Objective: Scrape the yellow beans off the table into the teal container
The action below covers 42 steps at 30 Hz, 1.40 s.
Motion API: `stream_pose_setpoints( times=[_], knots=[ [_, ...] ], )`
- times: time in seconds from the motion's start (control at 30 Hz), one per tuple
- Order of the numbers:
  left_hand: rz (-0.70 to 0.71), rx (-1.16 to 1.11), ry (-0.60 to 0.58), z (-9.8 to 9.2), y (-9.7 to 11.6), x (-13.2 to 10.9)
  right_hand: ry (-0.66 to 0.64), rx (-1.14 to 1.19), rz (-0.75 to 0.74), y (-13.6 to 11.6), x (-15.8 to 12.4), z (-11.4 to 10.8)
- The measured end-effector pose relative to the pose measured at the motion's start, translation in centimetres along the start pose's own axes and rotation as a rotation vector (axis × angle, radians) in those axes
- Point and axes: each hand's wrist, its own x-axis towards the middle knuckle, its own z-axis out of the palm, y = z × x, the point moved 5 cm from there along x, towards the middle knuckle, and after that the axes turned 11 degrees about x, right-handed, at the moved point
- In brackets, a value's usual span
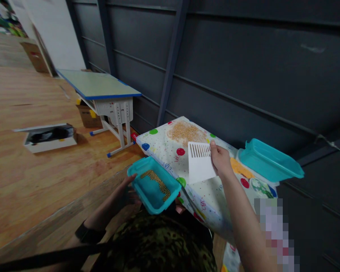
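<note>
My left hand [127,194] grips the outer left side of a teal plastic box [143,196], tilted in front of my body at the table's near edge. Some round yellow soybeans [155,179] lie in a band along its inside. Pinched at its right edge by my right hand [221,159] is a white slotted sheet [200,166], with a row of slots near its top, held over the table. Just beyond it, a pile of soybeans [184,130] mixed with finer tan grains is spread on the patterned tablecloth [164,151].
At the table's right end stands a larger teal tub [269,160] by an orange cloth [241,168]. A dark panel wall [243,68] runs behind. A desk [102,85], a cardboard box [87,115] and a white open box [51,139] stand to the left on the wooden floor.
</note>
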Motion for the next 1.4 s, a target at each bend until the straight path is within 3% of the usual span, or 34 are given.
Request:
stream_pose_setpoints(
  times=[0.2,0.4,0.47,0.6,0.83,1.0,1.13,1.4],
  knots=[
    [-0.009,0.009,-0.014,0.2,0.3,-0.1,-0.148,-0.384,0.140,1.8,1.5,-1.0],
    [-0.042,0.038,-0.028,-0.3,0.1,0.8,-0.681,-0.479,0.113,3.6,0.6,0.0],
    [-0.040,0.030,-0.042,-0.5,-0.1,1.1,-0.770,-0.606,0.105,4.1,0.4,0.1],
    [-0.074,0.004,-0.043,-0.8,-0.7,1.3,-0.798,-0.793,0.110,4.5,1.0,-0.4],
    [-0.025,0.001,0.000,-0.3,-0.3,0.0,-0.788,-0.801,0.132,4.7,1.5,-0.7],
    [-0.024,-0.017,-0.064,-1.1,-1.0,1.2,-0.776,-0.785,0.085,4.6,1.2,-0.9],
    [-0.042,-0.007,-0.084,-1.4,-1.5,2.1,-0.824,-0.724,0.043,4.6,-0.2,-1.8],
    [-0.044,0.037,-0.094,-1.4,-1.8,2.2,-0.908,-0.741,0.159,5.4,-3.6,-3.2]
  ],
)
